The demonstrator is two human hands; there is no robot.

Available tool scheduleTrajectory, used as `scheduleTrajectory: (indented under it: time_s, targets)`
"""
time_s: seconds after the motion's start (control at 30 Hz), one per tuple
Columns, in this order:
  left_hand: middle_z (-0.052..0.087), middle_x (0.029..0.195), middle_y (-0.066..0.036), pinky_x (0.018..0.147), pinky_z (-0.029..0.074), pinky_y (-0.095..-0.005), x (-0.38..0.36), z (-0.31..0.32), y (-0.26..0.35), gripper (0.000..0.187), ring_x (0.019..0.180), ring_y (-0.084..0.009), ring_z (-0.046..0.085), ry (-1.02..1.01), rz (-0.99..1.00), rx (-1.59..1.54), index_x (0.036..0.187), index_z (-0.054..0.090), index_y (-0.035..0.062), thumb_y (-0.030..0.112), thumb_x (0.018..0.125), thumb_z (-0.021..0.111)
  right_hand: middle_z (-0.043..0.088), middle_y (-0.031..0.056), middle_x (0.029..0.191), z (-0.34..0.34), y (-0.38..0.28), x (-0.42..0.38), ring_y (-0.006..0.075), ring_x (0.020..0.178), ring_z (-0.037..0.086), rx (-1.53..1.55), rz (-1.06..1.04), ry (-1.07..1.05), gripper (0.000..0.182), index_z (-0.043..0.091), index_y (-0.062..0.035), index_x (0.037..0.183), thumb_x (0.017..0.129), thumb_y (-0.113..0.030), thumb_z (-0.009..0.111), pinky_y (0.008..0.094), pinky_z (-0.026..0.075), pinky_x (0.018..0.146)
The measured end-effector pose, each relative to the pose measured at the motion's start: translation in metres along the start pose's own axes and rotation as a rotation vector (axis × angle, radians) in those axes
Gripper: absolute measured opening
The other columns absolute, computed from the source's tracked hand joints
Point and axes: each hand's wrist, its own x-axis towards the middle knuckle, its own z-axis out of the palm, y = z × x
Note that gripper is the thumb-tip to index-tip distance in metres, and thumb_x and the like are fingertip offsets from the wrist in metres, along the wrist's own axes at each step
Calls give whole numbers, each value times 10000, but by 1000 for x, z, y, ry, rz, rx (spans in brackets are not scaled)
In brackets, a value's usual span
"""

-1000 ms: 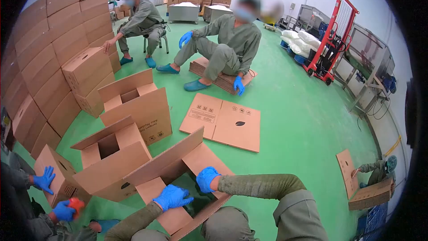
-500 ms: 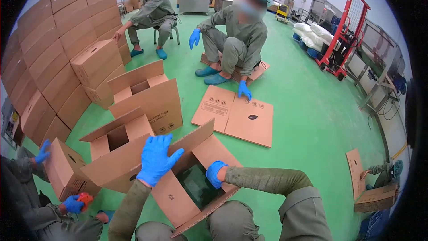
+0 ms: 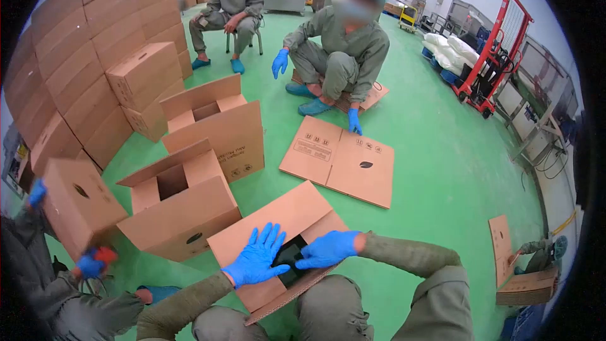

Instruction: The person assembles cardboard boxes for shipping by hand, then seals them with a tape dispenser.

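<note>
An upright cardboard box (image 3: 278,211) stands between my knees with its flaps partly folded in. Through the gap between them shows something dark green (image 3: 289,254). My left hand (image 3: 255,259), in a blue glove, lies on the left flap with its fingers spread. From the right, my right hand (image 3: 328,249), also gloved, rests over the box's right side. Its fingers are partly bent toward the gap and appear to hold nothing. Just left of my box is another open box (image 3: 180,215), with a third open box (image 3: 218,129) behind it.
Flattened cardboard (image 3: 341,161) lies on the green floor before a squatting co-worker (image 3: 347,44). At left, another co-worker's gloved hands handle a closed box (image 3: 82,199) and a red object (image 3: 105,254). Stacked boxes (image 3: 88,44) line the left; a red lifter (image 3: 495,50) stands right.
My left hand has come down onto the left flap, and my right hand has risen from inside the box. The visible opening is smaller. The seated co-worker has withdrawn an arm from the stack.
</note>
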Motion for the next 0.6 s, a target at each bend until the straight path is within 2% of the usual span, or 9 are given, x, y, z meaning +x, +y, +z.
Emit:
scheduleTrajectory:
  time_s: [0.07,0.17,0.2,0.27,0.33,0.4,0.47,0.57,0.6]
  targets:
    - [194,1529,-283,1153,155,-555,0,3,-5,851,1428,-434,178,9,13,-66,1479,241,-16,585,919,462,661,179,1035,-29,-24,-47,359,942,627,260,-51,219,507,578,-78,1224,905,-473,568,465,475,843]
    - [192,1545,-245,1174,150,-497,-1,3,-16,778,1443,-384,176,5,29,-261,1487,251,11,524,943,467,613,200,1120,-12,-8,-71,371,1040,583,26,-183,799,555,504,-42,1286,914,-450,560,458,448,904]
    - [191,1552,-228,1179,147,-478,-2,2,-21,749,1448,-364,175,0,37,-349,1490,253,19,498,954,464,568,221,1211,-8,-1,-73,386,1138,528,34,-220,809,590,518,-6,1276,907,-464,560,465,406,972]
    - [191,1572,-165,1190,136,-442,-3,2,-27,632,1460,-308,171,0,56,-441,1501,250,52,389,998,430,561,229,1227,10,25,-62,399,1151,521,-166,-167,801,625,502,3,1296,903,-481,553,474,398,990]
    - [194,1573,-155,1191,132,-446,-6,2,-29,596,1461,-303,170,-8,62,-505,1497,266,54,366,1010,406,538,242,1263,20,30,-51,412,1187,495,-244,-133,768,668,479,10,1322,902,-506,535,485,376,1020]
    - [204,1571,-149,1192,139,-441,1,0,-37,565,1459,-297,178,5,56,-588,1492,285,59,347,1017,392,499,260,1318,-5,28,-34,426,1246,451,-255,-105,759,717,451,14,1356,904,-539,506,498,341,1062]
    - [221,1566,-146,1191,157,-427,2,1,-34,541,1453,-293,197,-1,35,-725,1485,308,68,330,1019,388,438,278,1372,-13,42,6,429,1304,387,-289,-87,857,747,422,13,1384,910,-562,473,507,276,1107]
    - [270,1548,-143,1185,191,-399,3,-8,-21,518,1436,-289,248,-74,-262,-1128,1470,345,73,319,1017,388,344,289,1445,2,69,81,426,1377,283,-293,-38,966,780,383,14,1417,916,-581,443,523,178,1152]
    - [311,1528,-151,1177,217,-376,3,-8,-27,512,1419,-292,286,-28,-195,-1166,1456,362,59,289,1004,428,313,290,1467,2,69,101,424,1400,247,-285,-35,1004,788,371,14,1427,918,-584,436,528,145,1163]
